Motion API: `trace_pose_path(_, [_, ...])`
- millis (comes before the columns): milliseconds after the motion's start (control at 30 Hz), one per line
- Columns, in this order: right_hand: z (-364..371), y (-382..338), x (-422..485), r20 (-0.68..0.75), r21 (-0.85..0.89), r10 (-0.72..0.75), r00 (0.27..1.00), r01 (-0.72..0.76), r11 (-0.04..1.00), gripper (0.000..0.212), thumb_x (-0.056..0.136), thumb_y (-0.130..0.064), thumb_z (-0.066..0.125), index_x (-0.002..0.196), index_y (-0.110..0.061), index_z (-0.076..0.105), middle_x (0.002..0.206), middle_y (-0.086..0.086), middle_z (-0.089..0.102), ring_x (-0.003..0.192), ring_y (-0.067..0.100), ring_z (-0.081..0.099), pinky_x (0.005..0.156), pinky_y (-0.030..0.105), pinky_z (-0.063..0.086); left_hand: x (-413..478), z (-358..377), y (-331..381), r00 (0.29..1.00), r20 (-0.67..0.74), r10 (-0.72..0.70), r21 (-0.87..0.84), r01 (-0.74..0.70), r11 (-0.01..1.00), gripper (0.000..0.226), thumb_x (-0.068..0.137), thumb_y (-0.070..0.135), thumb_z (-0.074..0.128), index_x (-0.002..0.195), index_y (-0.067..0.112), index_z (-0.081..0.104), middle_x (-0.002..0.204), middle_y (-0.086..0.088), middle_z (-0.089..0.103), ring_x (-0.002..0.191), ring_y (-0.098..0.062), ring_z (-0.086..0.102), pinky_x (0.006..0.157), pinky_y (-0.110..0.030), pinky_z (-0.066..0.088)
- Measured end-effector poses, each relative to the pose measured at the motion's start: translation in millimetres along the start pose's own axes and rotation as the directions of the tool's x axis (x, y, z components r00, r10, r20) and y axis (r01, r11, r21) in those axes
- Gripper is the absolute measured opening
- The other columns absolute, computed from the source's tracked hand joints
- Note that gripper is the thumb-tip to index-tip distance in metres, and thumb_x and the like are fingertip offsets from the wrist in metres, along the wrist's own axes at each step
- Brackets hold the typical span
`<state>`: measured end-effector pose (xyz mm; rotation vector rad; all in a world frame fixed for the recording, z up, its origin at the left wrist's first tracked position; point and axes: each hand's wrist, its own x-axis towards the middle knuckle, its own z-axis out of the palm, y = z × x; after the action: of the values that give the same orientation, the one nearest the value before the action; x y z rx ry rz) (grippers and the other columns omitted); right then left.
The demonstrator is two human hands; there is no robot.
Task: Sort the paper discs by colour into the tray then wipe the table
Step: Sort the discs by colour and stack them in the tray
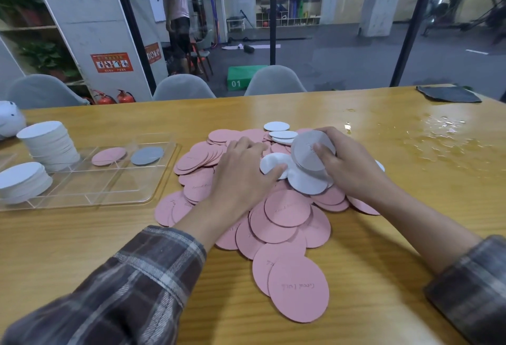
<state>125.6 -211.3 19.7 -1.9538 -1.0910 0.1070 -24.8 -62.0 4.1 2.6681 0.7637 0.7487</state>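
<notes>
Stack of grey discs (304, 153) stands tilted in our right hand (347, 164), thumb and curled fingers gripping it. Our left hand (243, 172) lies palm down, fingers resting on a white disc (269, 164) just beside. The tray (153, 199) sits well left of both, nearer our left fingers.

**Paper discs half sorted, tray waiting at the left**

A loose heap of pink discs (284, 210), some with faint handwriting, spreads over the tabletop (383, 257), with a few white discs (276, 126) lying flat on its far side. My right grip (347, 164) holds a grey disc (308, 150) tilted above the heap. The clear, compartmented tray (153, 188) lies flat just beside the heap. It holds a lone pink disc (108, 156) and a second grey disc (147, 155) in neighbouring far compartments, and two white stacks (49, 142) at its left end.
</notes>
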Motion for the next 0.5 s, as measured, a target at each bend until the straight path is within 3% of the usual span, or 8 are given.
trace_pose_path(67, [-3.7, 2.8, 0.2, 0.001, -0.005, -0.004, 1.000, 0.004, 1.000, 0.025, 0.108, -0.026, 0.044, 0.130, -0.025, 0.056, 0.111, 0.002, 0.065, 0.100, 0.023, 0.058, 0.075, 0.029, 0.048, 1.6, 6.1, -0.6, 0.997, 0.061, -0.037, 0.106, 0.030, 0.994, 0.063, 0.089, 0.067, 0.063, 0.132, 0.022, 0.066, 0.125, 0.000, 0.058, 0.123, -0.022, 0.047, 0.104, -0.036, 0.040])
trace_pose_path(167, [-10.3, 8.3, -1.7, 0.009, -0.029, -0.011, 1.000, 0.011, 1.000, 0.025, 0.109, -0.025, 0.043, 0.129, -0.024, 0.055, 0.106, 0.000, 0.063, 0.096, 0.024, 0.058, 0.068, 0.025, 0.042, 1.9, 5.2, -3.1, 0.996, 0.075, -0.057, 0.038, 0.054, 0.998, 0.059, 0.081, 0.068, 0.071, 0.120, 0.024, 0.070, 0.118, 0.000, 0.060, 0.117, -0.021, 0.051, 0.098, -0.039, 0.044])
trace_pose_path(267, [-13.3, 13.2, -3.9, 0.002, -0.028, -0.009, 1.000, 0.009, 1.000, 0.027, 0.108, -0.026, 0.045, 0.133, -0.024, 0.054, 0.106, 0.001, 0.064, 0.094, 0.026, 0.060, 0.070, 0.031, 0.043, -1.3, -4.2, -4.4, 0.997, 0.033, -0.064, -0.167, 0.068, 0.984, 0.049, 0.076, 0.052, 0.085, 0.117, 0.029, 0.069, 0.103, 0.007, 0.063, 0.097, -0.012, 0.058, 0.086, -0.035, 0.048])
trace_pose_path(367, [-12.6, 13.5, -3.8, -0.014, 0.002, -0.007, 1.000, 0.007, 1.000, 0.028, 0.107, -0.028, 0.048, 0.134, -0.025, 0.052, 0.108, 0.001, 0.063, 0.092, 0.026, 0.059, 0.073, 0.036, 0.044, -7.4, -9.7, -2.4, 0.996, -0.030, -0.079, -0.368, 0.062, 0.928, 0.037, 0.084, 0.023, 0.084, 0.118, 0.032, 0.070, 0.082, 0.011, 0.065, 0.070, -0.005, 0.062, 0.072, -0.024, 0.053])
trace_pose_path(500, [-8.8, 12.5, -6.8, 0.006, 0.013, -0.012, 1.000, 0.012, 1.000, 0.026, 0.107, -0.029, 0.046, 0.132, -0.031, 0.054, 0.111, -0.004, 0.065, 0.100, 0.026, 0.059, 0.082, 0.043, 0.051, -10.8, -14.4, -1.7, 0.980, -0.138, -0.141, -0.486, 0.057, 0.872, 0.034, 0.091, 0.013, 0.078, 0.120, 0.031, 0.074, 0.078, 0.009, 0.070, 0.077, -0.005, 0.066, 0.074, -0.014, 0.051])
